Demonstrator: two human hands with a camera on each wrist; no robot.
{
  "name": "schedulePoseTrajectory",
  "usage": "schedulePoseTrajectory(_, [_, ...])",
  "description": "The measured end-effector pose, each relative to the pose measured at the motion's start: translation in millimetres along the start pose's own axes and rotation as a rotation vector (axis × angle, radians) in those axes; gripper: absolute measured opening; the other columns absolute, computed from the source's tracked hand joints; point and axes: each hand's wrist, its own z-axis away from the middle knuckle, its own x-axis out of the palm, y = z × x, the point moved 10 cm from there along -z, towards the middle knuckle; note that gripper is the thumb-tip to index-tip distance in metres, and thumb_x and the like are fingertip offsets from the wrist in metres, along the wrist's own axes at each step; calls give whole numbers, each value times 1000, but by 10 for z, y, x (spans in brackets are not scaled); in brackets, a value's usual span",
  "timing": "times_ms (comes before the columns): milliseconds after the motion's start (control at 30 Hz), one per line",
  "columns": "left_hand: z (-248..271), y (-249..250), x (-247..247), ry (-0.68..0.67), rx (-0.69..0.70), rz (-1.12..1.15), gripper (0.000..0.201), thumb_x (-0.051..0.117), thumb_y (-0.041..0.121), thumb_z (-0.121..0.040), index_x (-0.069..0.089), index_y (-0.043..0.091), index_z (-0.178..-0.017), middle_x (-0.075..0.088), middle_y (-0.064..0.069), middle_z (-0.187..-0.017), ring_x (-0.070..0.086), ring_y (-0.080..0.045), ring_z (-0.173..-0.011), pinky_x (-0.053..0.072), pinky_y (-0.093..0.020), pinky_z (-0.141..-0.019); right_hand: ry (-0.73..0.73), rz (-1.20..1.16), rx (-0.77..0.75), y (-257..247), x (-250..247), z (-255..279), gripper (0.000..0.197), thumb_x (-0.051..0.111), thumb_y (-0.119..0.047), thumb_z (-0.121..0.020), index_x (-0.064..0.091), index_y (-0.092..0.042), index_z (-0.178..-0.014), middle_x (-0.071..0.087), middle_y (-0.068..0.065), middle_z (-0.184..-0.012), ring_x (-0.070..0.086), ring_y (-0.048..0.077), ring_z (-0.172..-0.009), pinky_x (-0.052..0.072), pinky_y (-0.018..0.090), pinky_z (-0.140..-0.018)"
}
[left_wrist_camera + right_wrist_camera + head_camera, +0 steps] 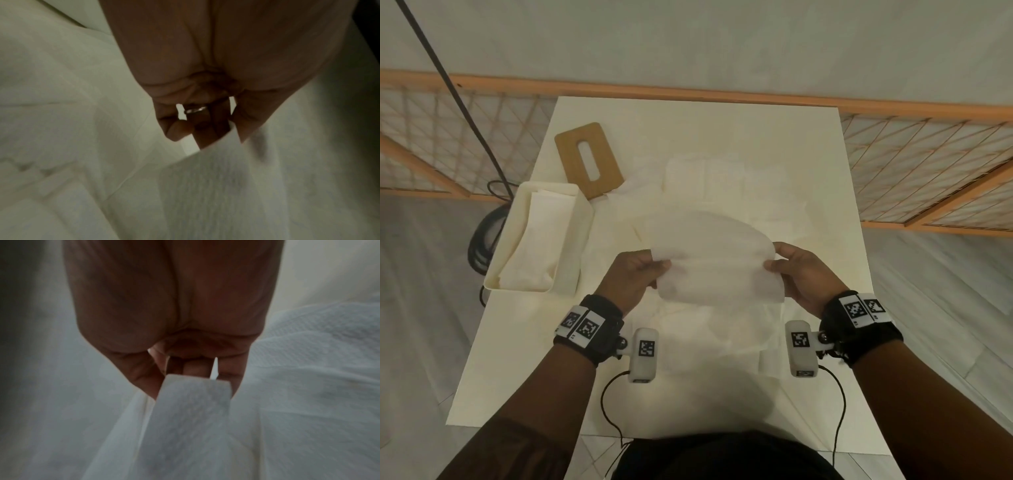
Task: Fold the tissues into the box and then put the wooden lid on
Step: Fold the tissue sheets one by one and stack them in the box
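A white tissue (714, 260) hangs doubled over in the air above the table's middle. My left hand (659, 265) pinches its left end between thumb and fingers, and my right hand (774, 265) pinches its right end. The left wrist view shows the tissue (226, 186) held under the thumb of my left hand (232, 129). In the right wrist view a folded strip of tissue (191, 410) runs from my right hand (193, 379). The cream box (582, 219) at the left holds folded tissues (537, 240). The wooden lid (589, 159), with a slot, lies flat behind the box.
More loose tissues (722, 181) lie spread over the white table (524, 342), behind and under my hands. A black cable (482, 233) coils on the floor left of the box. An orange lattice rail (928, 164) runs behind the table.
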Motion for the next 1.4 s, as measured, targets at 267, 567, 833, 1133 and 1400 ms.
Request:
schedulePoseTrajectory(267, [81, 49, 218, -254, -11, -113, 37, 54, -13, -89, 82, 11, -85, 76, -5, -107, 69, -28, -107, 56, -42, -96, -32, -85, 54, 154, 26, 96, 35, 43, -22, -106, 62, -13, -133, 71, 8, -102, 65, 28, -86, 52, 34, -69])
schedulePoseTrajectory(567, [58, -85, 168, -215, -65, -156, 19, 61, 20, -94, 79, 23, -90, 75, 4, -106, 66, -16, -99, 49, -34, -91, 57, 88, 15, 128, 4, 73, 34, 68, -37, -96, 61, -23, -126, 75, 8, -102, 69, 25, -91, 55, 47, -92])
schedulePoseTrajectory(833, [270, -558, 307, -178, -144, -462, 23, 71, 8, -88, 72, 30, -84, 73, 12, -93, 61, -9, -61, 51, -24, -68, 167, 633, -80, 389, -164, 48, 24, 73, -9, -86, 69, -33, -83, 74, -1, -93, 67, 14, -89, 48, 30, -77])
schedulePoseTrajectory(1133, [451, -894, 469, -130, -102, -821, 22, 63, 11, -87, 63, 32, -81, 48, 18, -107, 59, -5, -86, 40, -16, -71, 289, 1007, -36, 286, -87, -214, 26, 65, -21, -94, 60, -19, -120, 67, -1, -104, 64, 20, -95, 43, 23, -78])
schedulePoseTrajectory(1400, [484, -783, 474, -84, -23, -922, 9, 69, 21, -88, 63, 28, -91, 37, 17, -121, 54, -6, -102, 43, -21, -74, 213, 1081, -145, -141, 557, -1176, 70, 76, -43, -87, 46, -20, -146, 52, 7, -142, 48, 27, -133, 43, 42, -109])
